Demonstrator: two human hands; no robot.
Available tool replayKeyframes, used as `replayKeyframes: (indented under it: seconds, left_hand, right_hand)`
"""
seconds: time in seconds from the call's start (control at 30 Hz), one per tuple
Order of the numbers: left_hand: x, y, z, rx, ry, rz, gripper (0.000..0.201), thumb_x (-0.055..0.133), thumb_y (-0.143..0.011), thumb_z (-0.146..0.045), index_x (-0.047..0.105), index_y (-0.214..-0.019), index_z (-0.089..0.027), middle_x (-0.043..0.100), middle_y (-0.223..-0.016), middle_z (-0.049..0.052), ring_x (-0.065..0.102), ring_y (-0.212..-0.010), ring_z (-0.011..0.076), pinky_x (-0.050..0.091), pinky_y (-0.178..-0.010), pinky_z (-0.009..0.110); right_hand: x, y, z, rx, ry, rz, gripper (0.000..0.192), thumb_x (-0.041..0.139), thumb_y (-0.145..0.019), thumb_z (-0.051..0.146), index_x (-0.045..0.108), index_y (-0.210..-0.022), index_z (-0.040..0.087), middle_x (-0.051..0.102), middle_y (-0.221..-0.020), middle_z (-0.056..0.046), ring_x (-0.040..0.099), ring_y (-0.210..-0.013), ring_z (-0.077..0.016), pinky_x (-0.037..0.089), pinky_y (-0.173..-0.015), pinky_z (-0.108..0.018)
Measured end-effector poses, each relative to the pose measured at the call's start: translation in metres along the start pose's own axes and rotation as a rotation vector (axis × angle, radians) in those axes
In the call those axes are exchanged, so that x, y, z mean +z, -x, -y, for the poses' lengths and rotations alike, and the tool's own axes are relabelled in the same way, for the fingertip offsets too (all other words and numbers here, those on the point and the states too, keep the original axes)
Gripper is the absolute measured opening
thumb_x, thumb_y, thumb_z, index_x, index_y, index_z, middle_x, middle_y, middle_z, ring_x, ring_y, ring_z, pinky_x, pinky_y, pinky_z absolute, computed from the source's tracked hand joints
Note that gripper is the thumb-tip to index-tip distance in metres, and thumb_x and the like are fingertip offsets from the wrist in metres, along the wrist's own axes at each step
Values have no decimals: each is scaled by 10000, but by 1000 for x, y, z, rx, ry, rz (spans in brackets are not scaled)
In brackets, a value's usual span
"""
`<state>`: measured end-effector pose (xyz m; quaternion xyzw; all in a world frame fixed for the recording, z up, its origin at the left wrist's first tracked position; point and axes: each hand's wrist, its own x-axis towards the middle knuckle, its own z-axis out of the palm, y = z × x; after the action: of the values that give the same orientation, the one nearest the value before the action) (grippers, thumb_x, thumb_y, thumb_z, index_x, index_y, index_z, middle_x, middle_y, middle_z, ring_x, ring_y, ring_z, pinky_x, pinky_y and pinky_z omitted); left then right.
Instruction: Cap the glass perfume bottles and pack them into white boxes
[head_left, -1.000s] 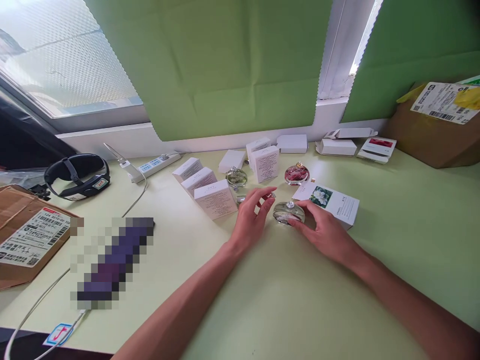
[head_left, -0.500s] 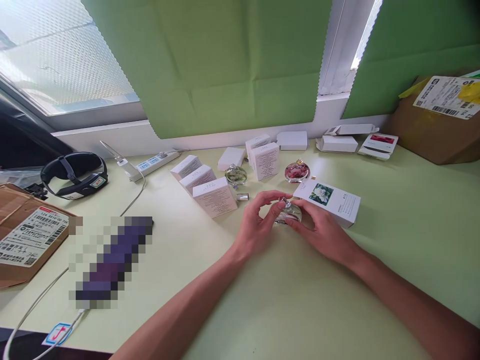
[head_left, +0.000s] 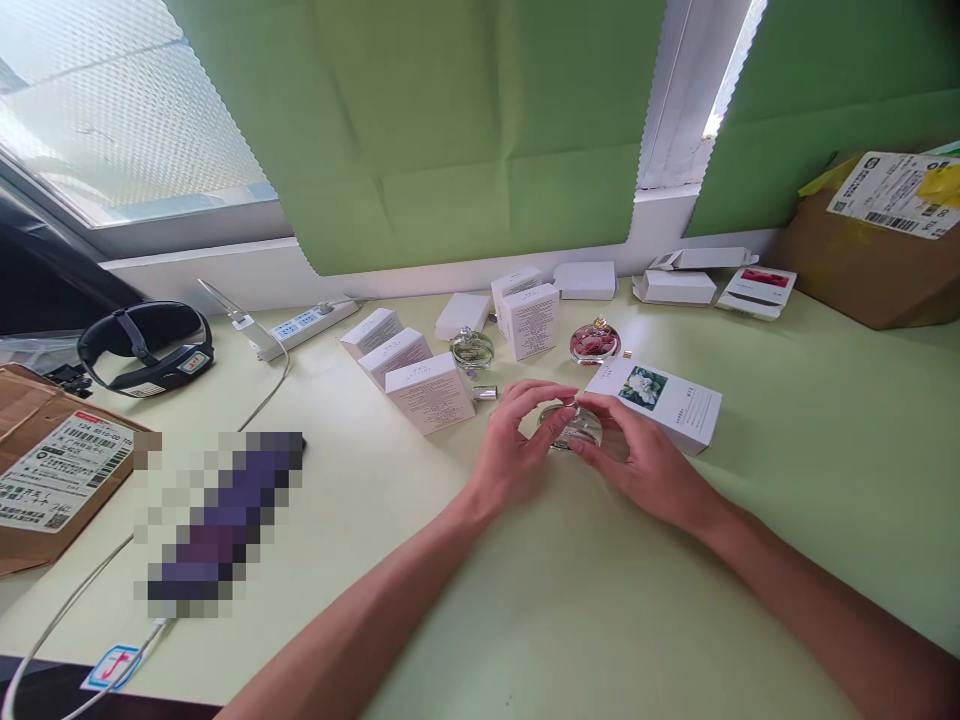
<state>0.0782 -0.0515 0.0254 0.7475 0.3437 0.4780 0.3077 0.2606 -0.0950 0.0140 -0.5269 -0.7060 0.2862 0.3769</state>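
Note:
Between my two hands a clear, rounded glass perfume bottle [head_left: 579,428] rests on the table. My left hand [head_left: 517,440] grips its left side, with fingertips at the top by the neck. My right hand [head_left: 630,445] holds the right side, its fingers also reaching the top, so the neck is mostly hidden. Right behind my right hand lies a white box with a flower picture [head_left: 679,400]. A red perfume bottle [head_left: 595,342] and a greenish perfume bottle [head_left: 472,350] stand farther back. A small silver cap [head_left: 485,393] lies left of my left hand.
Several white boxes [head_left: 431,393] stand at the left and back, with opened white cartons [head_left: 675,288] by the wall. A blurred-out phone [head_left: 229,515], a cable, a power strip [head_left: 311,325] and a black headset [head_left: 146,350] are on the left. Brown parcels [head_left: 862,260] flank the table.
My right fingers have moved inward and left over the bottle's top, now covering the neck that showed before. The bottle stays in place.

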Motion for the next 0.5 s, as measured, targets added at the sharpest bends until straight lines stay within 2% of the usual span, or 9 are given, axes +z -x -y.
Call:
replayKeyframes:
  seconds: [0.1, 0.23, 0.5]
  left_hand:
    - [0, 0, 1, 0, -6, -16, 163, 679, -901, -245, 717, -1058, -269, 729, -1048, 23, 628, -997, 177, 507, -884, 344]
    - [1, 1, 1, -13, -17, -27, 163, 697, -882, -234, 722, -1041, -261, 731, -1045, 22, 617, -973, 176, 506, -855, 337]
    - [-2, 1, -4, -54, -10, 10, 227, 673, -889, -217, 709, -1110, -259, 726, -1076, 30, 623, -989, 170, 499, -835, 314]
  right_hand:
    - [0, 1, 0, -117, -10, -42, 553, 586, -949, 429, 361, -1451, 375, 564, -1385, -47, 560, -1235, -255, 487, -1005, -440]
    - [0, 0, 2, -274, 25, -5, 460, 485, -1010, 305, 398, -1446, 423, 581, -1376, -15, 554, -1269, -225, 478, -1019, -407]
    - [0, -1, -1, -224, -6, -13, 405, 495, -1008, 337, 444, -1404, 406, 588, -1394, -11, 594, -1232, -229, 495, -1009, -418]
